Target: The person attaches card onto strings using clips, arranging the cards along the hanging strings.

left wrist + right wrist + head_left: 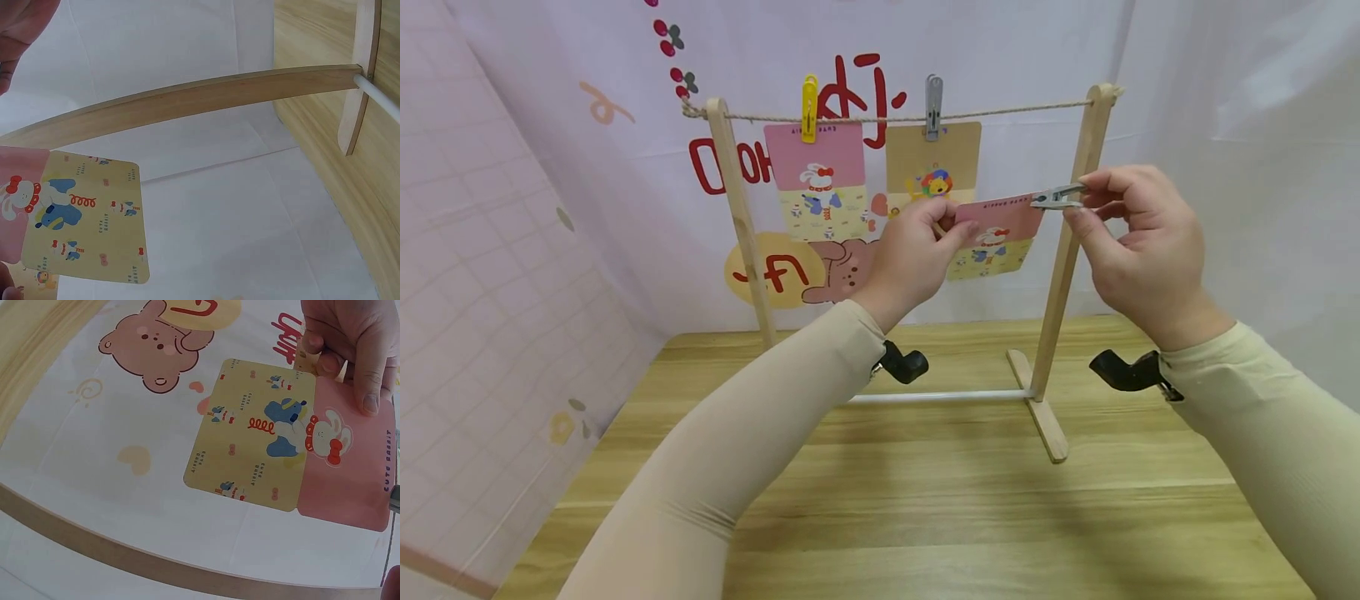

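My left hand (pixel 910 254) pinches the upper left part of a pink-and-yellow rabbit card (pixel 996 250), thumb in front. The right hand (pixel 1150 242) grips a grey clothespin (pixel 1058 197) by its handles, with its nose at the card's upper right corner. Card and clothespin are in front of the rack's right post (pixel 1086 150), below the rope (pixel 1022 110). In the right wrist view, the card (pixel 250 437) shows its whole printed face, the left thumb over the pink part. Only its lower part and some pink show in the left wrist view, on the card (pixel 87 219).
On the rope hang another rabbit card (pixel 820 179) under a yellow clothespin (pixel 808 108) and a tan lion card (pixel 910 154) under a grey clothespin (pixel 933 107). The wooden rack's foot (pixel 1048 429) and white crossbar (pixel 947 396) stand on the wood-grain table (pixel 880 517).
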Motion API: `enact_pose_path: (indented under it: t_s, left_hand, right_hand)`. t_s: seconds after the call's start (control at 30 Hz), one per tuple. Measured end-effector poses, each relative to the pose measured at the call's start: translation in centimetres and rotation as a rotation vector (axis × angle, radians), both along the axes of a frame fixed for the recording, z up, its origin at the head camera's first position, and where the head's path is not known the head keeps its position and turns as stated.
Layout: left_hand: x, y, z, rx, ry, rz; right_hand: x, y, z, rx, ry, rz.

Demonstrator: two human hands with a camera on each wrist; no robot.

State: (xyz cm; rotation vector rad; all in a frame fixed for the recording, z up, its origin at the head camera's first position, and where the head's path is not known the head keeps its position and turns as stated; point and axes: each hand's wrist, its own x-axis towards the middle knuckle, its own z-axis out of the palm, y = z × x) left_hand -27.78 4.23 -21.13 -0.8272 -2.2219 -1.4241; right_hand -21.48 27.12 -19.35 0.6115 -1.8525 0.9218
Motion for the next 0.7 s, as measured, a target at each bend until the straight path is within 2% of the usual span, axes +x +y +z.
enact_pose_path:
  t_s: [0.27, 0.47, 0.7]
  left_hand:
    - [-0.3, 0.8, 0.7, -0.029, 0.025, 0.035]
    - [-0.8, 0.9, 1.1, -0.027, 0.034, 0.062]
    - [-1.1, 1.4, 1.9, -0.061, 0.090, 0.114]
  right_hand:
    - [-0.2, 0.0, 1.0, 0.025, 0.010, -0.012]
    - [-0.3, -0.4, 1.6, -0.002, 0.001, -0.038]
    - [-0.7, -0.6, 2.6, -0.026, -0.010, -0.054]
